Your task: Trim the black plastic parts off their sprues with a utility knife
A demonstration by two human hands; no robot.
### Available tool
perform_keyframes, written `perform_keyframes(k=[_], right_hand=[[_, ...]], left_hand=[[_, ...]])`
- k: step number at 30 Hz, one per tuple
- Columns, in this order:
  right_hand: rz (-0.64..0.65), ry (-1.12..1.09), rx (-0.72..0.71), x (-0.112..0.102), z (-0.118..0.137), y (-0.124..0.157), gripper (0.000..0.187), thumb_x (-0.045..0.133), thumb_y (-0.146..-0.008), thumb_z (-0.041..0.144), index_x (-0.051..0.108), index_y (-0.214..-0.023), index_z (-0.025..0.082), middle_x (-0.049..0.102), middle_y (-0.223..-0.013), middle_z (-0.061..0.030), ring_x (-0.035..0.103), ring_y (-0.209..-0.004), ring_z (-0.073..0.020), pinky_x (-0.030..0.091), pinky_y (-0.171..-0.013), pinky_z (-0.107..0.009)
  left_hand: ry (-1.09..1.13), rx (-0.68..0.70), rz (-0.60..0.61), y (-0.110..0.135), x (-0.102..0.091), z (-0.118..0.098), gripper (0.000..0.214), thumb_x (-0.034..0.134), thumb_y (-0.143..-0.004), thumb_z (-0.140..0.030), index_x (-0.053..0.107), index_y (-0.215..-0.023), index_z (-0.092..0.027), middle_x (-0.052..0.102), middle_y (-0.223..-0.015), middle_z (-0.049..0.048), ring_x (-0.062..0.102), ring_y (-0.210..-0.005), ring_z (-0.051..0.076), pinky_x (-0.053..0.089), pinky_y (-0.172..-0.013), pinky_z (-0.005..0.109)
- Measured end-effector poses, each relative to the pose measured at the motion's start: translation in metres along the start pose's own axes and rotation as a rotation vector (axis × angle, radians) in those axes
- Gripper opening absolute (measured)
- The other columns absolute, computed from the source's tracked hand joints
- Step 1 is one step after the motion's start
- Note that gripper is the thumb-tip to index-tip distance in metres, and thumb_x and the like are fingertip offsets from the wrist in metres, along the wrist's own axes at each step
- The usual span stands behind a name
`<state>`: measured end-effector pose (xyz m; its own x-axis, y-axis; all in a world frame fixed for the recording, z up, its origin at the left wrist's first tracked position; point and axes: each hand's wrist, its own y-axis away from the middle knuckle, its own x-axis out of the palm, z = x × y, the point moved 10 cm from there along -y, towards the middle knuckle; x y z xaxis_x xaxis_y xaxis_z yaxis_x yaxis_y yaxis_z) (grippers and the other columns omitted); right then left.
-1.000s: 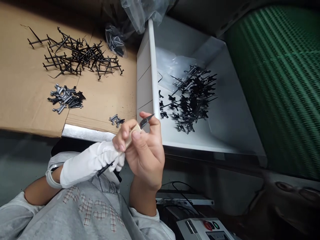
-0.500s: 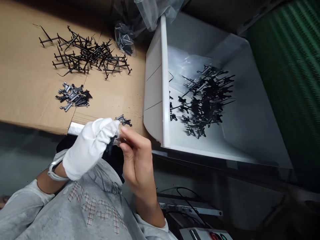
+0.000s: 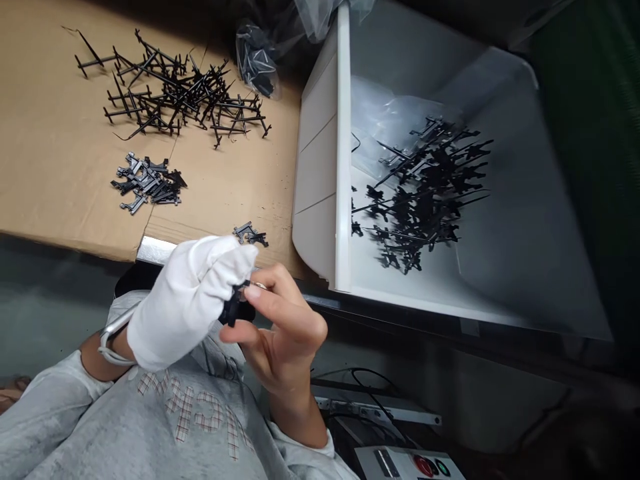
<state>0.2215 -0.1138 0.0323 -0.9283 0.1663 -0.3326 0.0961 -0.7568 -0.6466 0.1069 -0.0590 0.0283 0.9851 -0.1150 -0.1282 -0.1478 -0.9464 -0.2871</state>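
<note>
A white plastic bin (image 3: 343, 153) fills the right of the view, holding a clear plastic bag (image 3: 395, 127) and a heap of black moulded plastic parts (image 3: 425, 197). To its left lies a flattened cardboard sheet (image 3: 60, 187) bearing a large tangled pile of thin black parts (image 3: 180, 93), a smaller pile of grey-black parts (image 3: 149, 181), and a little cluster (image 3: 249, 233) near the sheet's front edge. Below, a person in a grey sweatshirt (image 3: 190, 420) holds both hands over their lap. The left hand (image 3: 187, 300), in a white cloth glove, is closed around a black plastic part (image 3: 232, 305), which sticks out past the glove's fingertips. The bare right hand (image 3: 285, 333) sits just beside it, its fingers (image 3: 295, 313) curled together on a small metal-tipped tool (image 3: 259, 285), mostly hidden. Whether the tip touches the part is impossible to tell.
</note>
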Motion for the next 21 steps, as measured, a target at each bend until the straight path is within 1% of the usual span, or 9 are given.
perform_keyframes(k=[2,6,10,13,16,19,21], right_hand=[[-0.012,0.003,-0.014,-0.0006,0.0010,0.0008,0.030,0.062,-0.107,0.043,0.055,-0.133,0.031,0.052,-0.086,0.0036,0.047,-0.066,-0.0140,0.041,-0.056,-0.026],[-0.033,0.073,-0.028,-0.0022,0.0029,0.0021,0.025,0.058,-0.109,0.042,0.056,-0.131,0.030,0.051,-0.083,0.0043,0.045,-0.063,-0.0133,0.038,-0.053,-0.026],[-0.043,0.133,-0.018,-0.0024,0.0028,0.0021,0.027,0.057,-0.109,0.045,0.055,-0.131,0.032,0.051,-0.082,0.0041,0.045,-0.062,-0.0134,0.038,-0.054,-0.026],[-0.060,0.140,-0.026,-0.0033,0.0038,0.0018,0.024,0.055,-0.110,0.045,0.055,-0.129,0.031,0.050,-0.081,0.0041,0.044,-0.061,-0.0128,0.036,-0.053,-0.026],[-0.052,0.138,-0.040,-0.0024,0.0046,0.0010,0.022,0.058,-0.109,0.042,0.056,-0.125,0.028,0.049,-0.081,0.0042,0.045,-0.060,-0.0122,0.037,-0.052,-0.026],[-0.047,0.163,-0.051,-0.0023,0.0050,0.0001,0.018,0.062,-0.107,0.040,0.058,-0.117,0.026,0.049,-0.080,0.0042,0.044,-0.060,-0.0119,0.036,-0.050,-0.026],[-0.055,0.194,-0.065,-0.0034,0.0058,-0.0007,0.014,0.062,-0.107,0.038,0.060,-0.110,0.024,0.050,-0.079,0.0041,0.043,-0.059,-0.0118,0.035,-0.049,-0.027]], left_hand=[[0.037,-0.009,-0.002,-0.0025,0.0018,-0.0025,0.028,0.058,-0.100,-0.017,0.063,-0.073,-0.022,0.067,-0.064,-0.0045,0.064,-0.060,0.009,0.052,-0.060,0.017],[0.030,-0.041,0.011,-0.0056,0.0044,-0.0037,0.030,0.057,-0.097,-0.014,0.058,-0.068,-0.021,0.061,-0.060,-0.0040,0.057,-0.054,0.009,0.049,-0.054,0.019],[-0.083,0.000,0.049,-0.0048,0.0071,-0.0064,0.031,0.053,-0.097,-0.013,0.054,-0.068,-0.021,0.059,-0.060,-0.0050,0.053,-0.055,0.008,0.046,-0.056,0.017],[-0.139,0.015,0.022,-0.0035,0.0047,-0.0066,0.031,0.050,-0.098,-0.014,0.052,-0.068,-0.021,0.056,-0.059,-0.0058,0.050,-0.054,0.007,0.044,-0.055,0.017],[-0.159,0.006,0.030,-0.0035,0.0051,-0.0061,0.029,0.051,-0.096,-0.014,0.053,-0.069,-0.023,0.056,-0.060,-0.0044,0.050,-0.054,0.010,0.046,-0.058,0.022],[-0.186,-0.030,0.059,-0.0037,0.0052,-0.0027,0.032,0.050,-0.098,-0.018,0.054,-0.068,-0.025,0.056,-0.061,-0.0018,0.050,-0.055,0.015,0.050,-0.064,0.029],[-0.221,-0.005,0.067,-0.0028,0.0041,-0.0036,0.034,0.049,-0.101,-0.021,0.057,-0.068,-0.025,0.057,-0.062,-0.0010,0.052,-0.056,0.016,0.052,-0.068,0.030]])
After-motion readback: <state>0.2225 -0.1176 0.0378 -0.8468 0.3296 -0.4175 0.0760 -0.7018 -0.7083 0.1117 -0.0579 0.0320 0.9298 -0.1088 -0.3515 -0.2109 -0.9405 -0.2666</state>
